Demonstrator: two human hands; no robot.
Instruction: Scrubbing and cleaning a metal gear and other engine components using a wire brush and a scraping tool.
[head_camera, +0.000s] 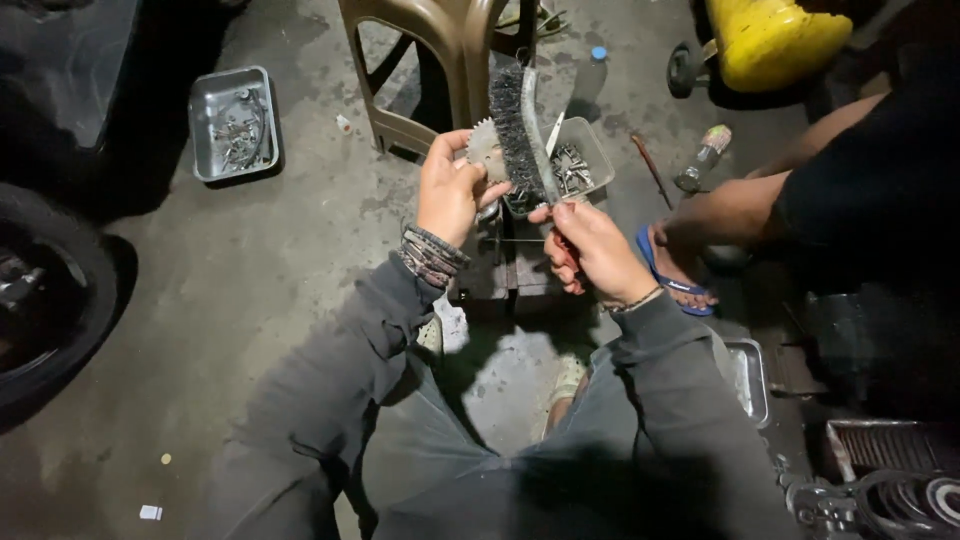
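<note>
The left hand (452, 190) grips a sprocket (488, 152) above the floor, the right hand (590, 250) clasps a wire brush (520, 130) against its teeth, grime apparently half scrubbed, over a far tray (596, 150) of parts.

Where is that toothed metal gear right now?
The toothed metal sprocket is at upper centre, held in the left hand, against the wire brush held by the right hand.
</note>
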